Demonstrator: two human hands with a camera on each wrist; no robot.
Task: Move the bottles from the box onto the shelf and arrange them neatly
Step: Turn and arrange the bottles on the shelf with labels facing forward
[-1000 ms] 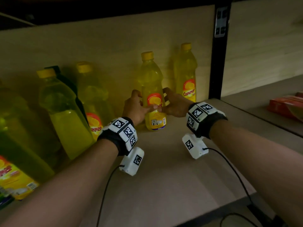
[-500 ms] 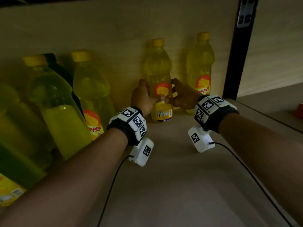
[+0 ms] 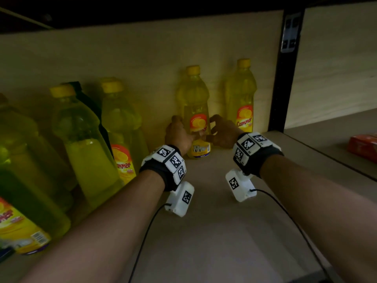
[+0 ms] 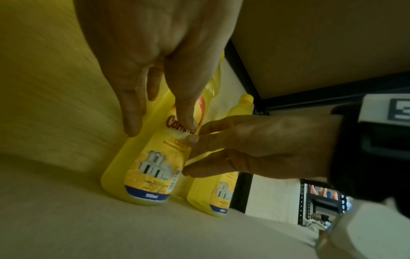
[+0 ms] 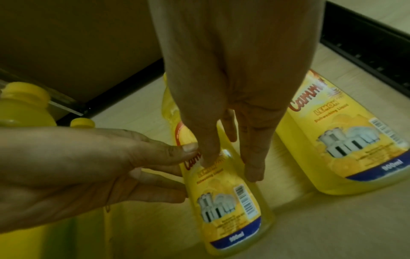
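A yellow dish-liquid bottle (image 3: 195, 107) with a yellow cap stands upright near the back of the shelf (image 3: 214, 231). My left hand (image 3: 186, 127) holds its left side, thumb on the label and fingers behind. On the other side my right hand (image 3: 211, 128) grips it the same way. In the left wrist view the left hand (image 4: 159, 129) pinches the bottle (image 4: 146, 175) at the label. The right wrist view shows the right hand (image 5: 229, 170) around the bottle (image 5: 226, 206), thumbs almost meeting. A matching bottle (image 3: 241, 103) stands just to the right.
More yellow bottles (image 3: 120, 123) stand in a loose group at the left, the nearest ones (image 3: 81, 139) large and close to my left forearm. A black upright post (image 3: 283, 78) bounds the shelf on the right. A red box (image 3: 363, 145) lies on the neighbouring shelf.
Both hands have slid the held bottle back toward the rear panel, nearly level with the bottle on its right. Their hold on it looks the same.
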